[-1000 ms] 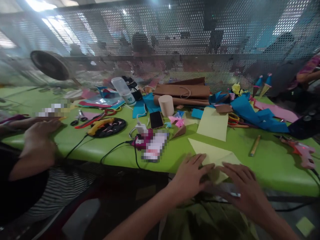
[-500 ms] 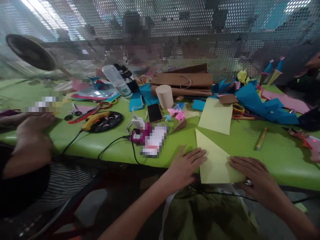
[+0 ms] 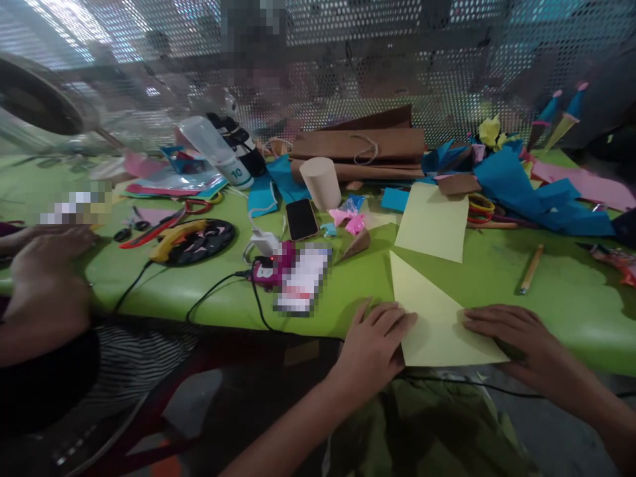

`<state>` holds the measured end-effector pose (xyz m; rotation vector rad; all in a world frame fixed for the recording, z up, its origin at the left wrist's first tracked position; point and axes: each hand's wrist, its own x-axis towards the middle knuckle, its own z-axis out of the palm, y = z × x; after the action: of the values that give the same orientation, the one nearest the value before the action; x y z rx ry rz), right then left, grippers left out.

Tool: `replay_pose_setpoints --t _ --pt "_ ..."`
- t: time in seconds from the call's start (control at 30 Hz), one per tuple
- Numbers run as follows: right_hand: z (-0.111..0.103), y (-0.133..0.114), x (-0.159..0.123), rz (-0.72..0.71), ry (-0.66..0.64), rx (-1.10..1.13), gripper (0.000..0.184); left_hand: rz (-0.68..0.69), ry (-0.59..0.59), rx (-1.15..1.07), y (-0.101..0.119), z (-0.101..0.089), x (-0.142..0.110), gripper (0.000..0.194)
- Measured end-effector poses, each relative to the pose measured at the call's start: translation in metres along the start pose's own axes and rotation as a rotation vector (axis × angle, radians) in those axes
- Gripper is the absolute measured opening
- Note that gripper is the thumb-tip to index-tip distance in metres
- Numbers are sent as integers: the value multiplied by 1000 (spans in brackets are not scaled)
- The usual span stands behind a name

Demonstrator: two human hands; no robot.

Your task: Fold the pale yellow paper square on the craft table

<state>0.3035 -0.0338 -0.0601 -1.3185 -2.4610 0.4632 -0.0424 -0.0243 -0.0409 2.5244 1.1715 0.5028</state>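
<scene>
A pale yellow sheet of paper (image 3: 442, 334), folded to a slanted upper edge with a point at its top left, lies at the front edge of the green table. On its left edge rest the slightly bent, parted fingers of my left hand (image 3: 375, 341); the thumb is mostly hidden near the lower corner. My right hand (image 3: 519, 338) lies along the slanted right side with fingers stretched out over the paper. Both hands look open. Just behind is another flat yellow sheet (image 3: 434, 225), and a pencil (image 3: 531, 269) lies to the right.
Left of my hands are a blurred-out phone (image 3: 304, 278), a purple power adapter (image 3: 271, 268) with cords and a dark phone (image 3: 301, 220). A beige paper cylinder (image 3: 321, 183), rolled brown paper (image 3: 358, 146) and blue paper scraps (image 3: 536, 199) stand behind. Another person's arm (image 3: 47, 285) rests at far left.
The view has shifted slightly. My left hand's fingers have bent more at the paper's left edge, and my right hand has slid a little outward, uncovering the lower right corner.
</scene>
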Motion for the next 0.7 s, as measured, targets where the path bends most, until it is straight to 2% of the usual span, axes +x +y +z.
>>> replay_pose_setpoints --t 0.2,0.27,0.4,0.57,0.7 --pt "0 -5 18 85 169 124 25 -105 171 -104 4 2 11 15" --pt "0 -9 23 133 222 171 20 -137 230 -136 5 4 14 6" --pt "5 -15 28 218 303 152 24 -213 285 -59 7 8 20 13" --pt "15 -16 28 376 385 48 39 -281 253 86 10 10 27 17" --pt "20 -16 30 401 441 -3 35 -302 221 160 12 9 32 18"
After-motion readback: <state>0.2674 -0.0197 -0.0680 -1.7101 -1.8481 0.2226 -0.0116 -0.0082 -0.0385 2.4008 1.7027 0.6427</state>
